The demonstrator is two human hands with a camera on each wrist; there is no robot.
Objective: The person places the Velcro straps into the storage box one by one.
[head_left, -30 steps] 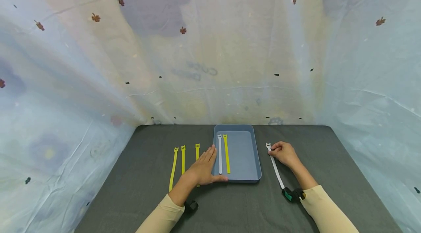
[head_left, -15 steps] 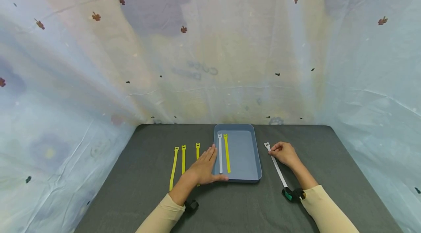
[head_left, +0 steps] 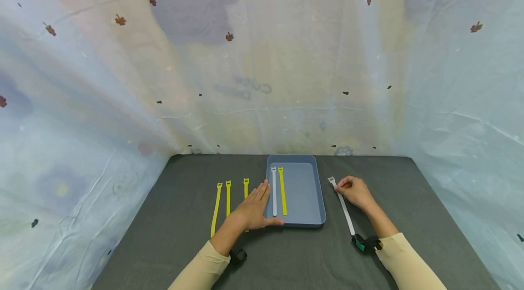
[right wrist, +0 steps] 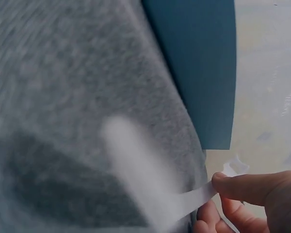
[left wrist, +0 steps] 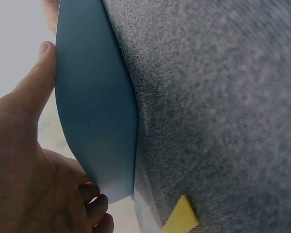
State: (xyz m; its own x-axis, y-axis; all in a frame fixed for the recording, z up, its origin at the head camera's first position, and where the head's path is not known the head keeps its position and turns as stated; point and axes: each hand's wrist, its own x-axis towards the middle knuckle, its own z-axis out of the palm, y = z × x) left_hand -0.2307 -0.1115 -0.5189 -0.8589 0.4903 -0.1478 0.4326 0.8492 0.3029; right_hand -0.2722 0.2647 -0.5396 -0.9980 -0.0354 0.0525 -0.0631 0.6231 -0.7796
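My right hand (head_left: 355, 191) pinches a white cable tie (head_left: 345, 211) near its slotted head, to the right of the tray. In the right wrist view thumb and finger grip the white strap (right wrist: 196, 198), whose tail hangs blurred close to the camera. The left hand (head_left: 254, 208) lies with straight fingers on the left rim of the blue-grey tray (head_left: 304, 190), thumb at the near corner. The left wrist view shows that hand against the tray's outer wall (left wrist: 94, 97). Inside the tray a white tie (head_left: 274, 194) and a yellow tie (head_left: 283, 194) lie side by side.
Left of the tray lie a yellow tie (head_left: 216, 210), a second yellow tie (head_left: 228, 196) and a third yellow tie (head_left: 246, 188), partly covered by the left hand and arm. A dark grey cloth (head_left: 294, 258) covers the table. A patterned curtain (head_left: 262, 76) hangs behind.
The head end of the white cable tie in my right hand has tilted slightly left toward the tray. The left hand and the tray have stayed in place.
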